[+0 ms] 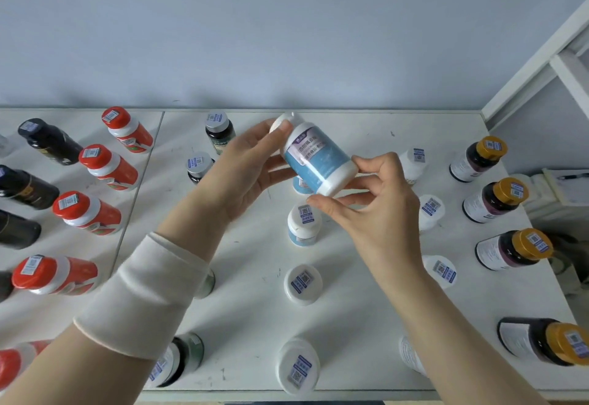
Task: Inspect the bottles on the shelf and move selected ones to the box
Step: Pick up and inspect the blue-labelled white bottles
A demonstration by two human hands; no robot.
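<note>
A white bottle with a blue label (315, 157) is held tilted above the white shelf (360, 309), cap toward the wall. My left hand (245, 169) grips its cap end and my right hand (373, 200) pinches its base. Under it stand more white-capped bottles (303, 223) in a column, each with a blue code sticker on the lid. No box is in view.
Red-capped bottles (89, 212) and black bottles (47, 140) fill the left side. Silver-capped dark bottles (219, 130) stand behind my left wrist. Gold-capped dark bottles (495, 199) line the right edge. A white frame (541, 63) rises at the right, a clipboard with a pen (570, 184) beyond it.
</note>
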